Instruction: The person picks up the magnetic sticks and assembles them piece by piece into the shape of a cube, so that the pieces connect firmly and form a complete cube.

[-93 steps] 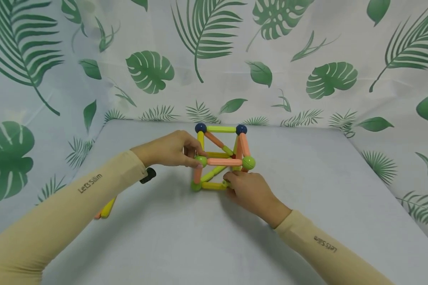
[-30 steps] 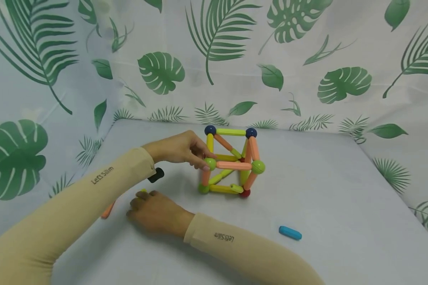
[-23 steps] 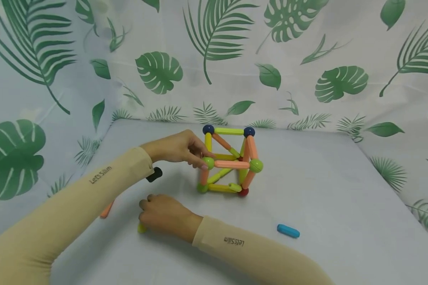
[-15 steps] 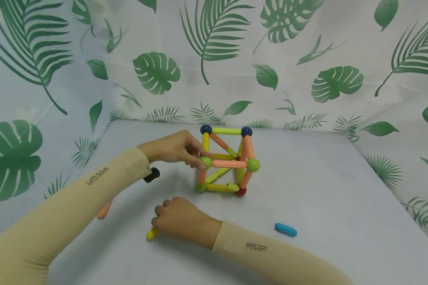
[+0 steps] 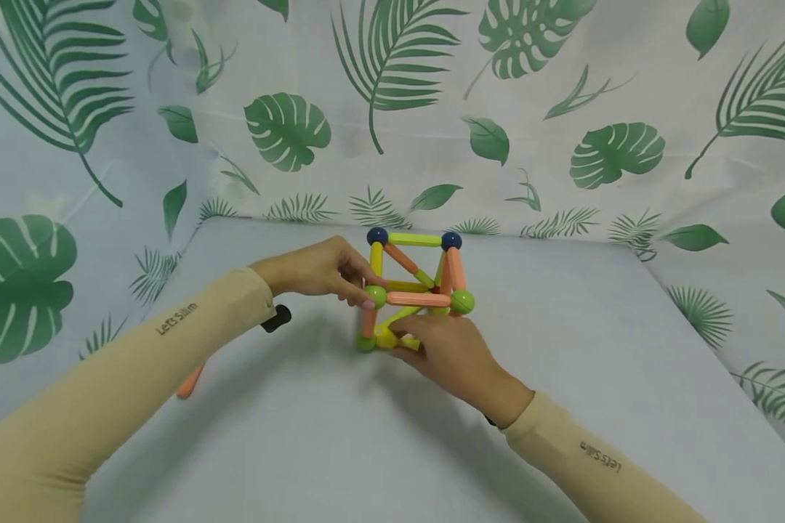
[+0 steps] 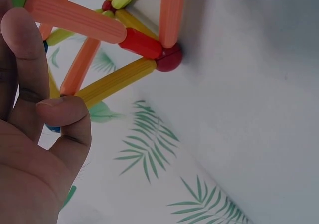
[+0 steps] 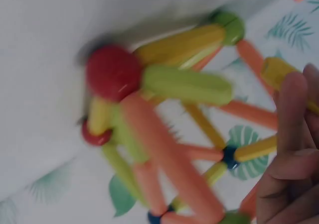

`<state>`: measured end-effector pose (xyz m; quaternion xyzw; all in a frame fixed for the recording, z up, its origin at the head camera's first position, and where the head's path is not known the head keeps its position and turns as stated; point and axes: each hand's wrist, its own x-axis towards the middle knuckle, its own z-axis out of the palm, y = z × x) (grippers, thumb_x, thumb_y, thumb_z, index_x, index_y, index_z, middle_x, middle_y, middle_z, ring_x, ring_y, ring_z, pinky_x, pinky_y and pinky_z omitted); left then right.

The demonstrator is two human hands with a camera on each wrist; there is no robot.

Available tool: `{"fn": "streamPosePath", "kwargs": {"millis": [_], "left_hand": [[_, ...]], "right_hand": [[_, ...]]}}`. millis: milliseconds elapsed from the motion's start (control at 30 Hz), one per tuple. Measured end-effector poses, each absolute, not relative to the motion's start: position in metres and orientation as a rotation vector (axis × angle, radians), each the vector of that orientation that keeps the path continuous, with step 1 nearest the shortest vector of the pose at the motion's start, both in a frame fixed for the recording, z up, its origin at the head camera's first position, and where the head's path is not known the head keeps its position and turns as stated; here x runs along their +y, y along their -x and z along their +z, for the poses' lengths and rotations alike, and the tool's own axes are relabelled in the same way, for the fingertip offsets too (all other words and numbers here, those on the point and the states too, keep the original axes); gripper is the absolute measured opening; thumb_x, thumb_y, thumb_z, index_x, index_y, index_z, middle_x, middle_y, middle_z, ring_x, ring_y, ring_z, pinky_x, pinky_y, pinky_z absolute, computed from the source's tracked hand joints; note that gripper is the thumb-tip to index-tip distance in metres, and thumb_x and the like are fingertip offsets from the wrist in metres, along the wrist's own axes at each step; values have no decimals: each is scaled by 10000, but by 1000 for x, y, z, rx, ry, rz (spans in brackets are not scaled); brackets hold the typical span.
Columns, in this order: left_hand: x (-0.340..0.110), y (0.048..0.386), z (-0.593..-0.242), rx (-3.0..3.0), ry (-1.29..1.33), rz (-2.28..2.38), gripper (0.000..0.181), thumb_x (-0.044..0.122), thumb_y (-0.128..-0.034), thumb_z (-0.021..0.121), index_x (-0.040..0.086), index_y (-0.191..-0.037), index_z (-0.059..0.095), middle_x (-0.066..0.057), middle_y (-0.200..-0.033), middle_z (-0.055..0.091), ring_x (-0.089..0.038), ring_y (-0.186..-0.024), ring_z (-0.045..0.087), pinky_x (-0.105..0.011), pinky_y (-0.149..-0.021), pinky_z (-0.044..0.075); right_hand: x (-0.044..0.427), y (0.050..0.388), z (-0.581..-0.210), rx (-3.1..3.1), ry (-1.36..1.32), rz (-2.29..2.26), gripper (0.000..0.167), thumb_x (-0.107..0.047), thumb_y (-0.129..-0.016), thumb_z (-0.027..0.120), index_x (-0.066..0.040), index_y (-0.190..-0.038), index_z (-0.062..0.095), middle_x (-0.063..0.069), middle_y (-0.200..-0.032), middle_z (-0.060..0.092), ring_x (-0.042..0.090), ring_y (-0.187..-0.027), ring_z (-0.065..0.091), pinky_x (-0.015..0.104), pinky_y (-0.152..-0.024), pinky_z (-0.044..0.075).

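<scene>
A cube-shaped frame of magnetic sticks and balls (image 5: 419, 298) stands on the table in the head view. My left hand (image 5: 314, 269) pinches the light-green ball (image 5: 376, 296) at its front upper left corner. In front of the cube's lower edge, my right hand (image 5: 454, 356) pinches a yellow magnetic stick (image 5: 386, 337) between thumb and fingers. In the right wrist view, that stick's end is apart from a lime stick (image 7: 189, 84), which juts from a red ball (image 7: 113, 73) at a lower corner. My right hand hides that corner in the head view.
Dark blue balls (image 5: 451, 241) top the cube's back corners. A coral stick (image 5: 190, 381) lies to the left, partly behind my left forearm. A black object (image 5: 277, 318) shows beneath the left cuff. Leaf-printed cloth (image 5: 419, 109) hangs behind the table.
My right hand went left, picked up the yellow stick and carried it back right to the cube's lower front. The blue stick is now out of sight. My left hand stays on the green ball.
</scene>
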<state>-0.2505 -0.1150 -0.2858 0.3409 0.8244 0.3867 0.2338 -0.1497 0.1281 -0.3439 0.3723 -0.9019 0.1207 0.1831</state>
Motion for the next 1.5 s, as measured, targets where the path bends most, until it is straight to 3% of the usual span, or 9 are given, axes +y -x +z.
{"fn": "streamPosePath", "kwargs": {"millis": [300,667,800,1033,1300,1500], "left_hand": [[-117,250,-285,2265,-923,1070,366,250,-840,849,170,-1189,772,-82,-782,706,-241,-723,610,-345,-694,507],[-117,249,-286,2270,-944,1074,352,205,-855,839,132,-1192,767,-88,-787,706,-236,-720,604,-314,-648,483],[-116,244,-288,2304,-983,1062,337,190,-867,829,132,-1193,763,-55,-772,687,-260,-735,608,-306,-623,462],[-110,234,-291,2428,-1105,1008,310,151,-861,796,141,-1160,717,-21,-714,542,-176,-670,503,-303,-617,408],[-106,229,-292,2524,-1160,938,304,146,-837,784,160,-1124,686,-1,-707,516,-152,-649,481,-303,-612,386],[-107,230,-293,2562,-1214,878,296,162,-853,771,162,-1134,679,14,-710,525,-149,-652,488,-307,-619,392]], "right_hand": [[141,151,-344,-2484,-988,283,376,-217,-750,921,-139,-1084,765,-2,-954,760,121,-683,671,248,-489,453],[137,154,-351,-2457,-945,175,312,-236,-809,881,-127,-1075,760,3,-930,756,119,-620,642,249,-452,440],[133,155,-352,-2439,-897,153,306,-221,-806,882,-113,-1049,730,28,-897,736,144,-523,568,282,-445,461],[131,154,-354,-2414,-834,139,297,-195,-789,884,-79,-963,671,45,-803,669,156,-432,475,300,-415,441],[131,152,-356,-2393,-823,101,253,-231,-807,867,-86,-927,697,30,-806,660,152,-433,475,293,-398,424],[130,154,-358,-2397,-828,67,221,-221,-823,846,-72,-866,688,-13,-645,564,108,-443,429,263,-390,384]]}}
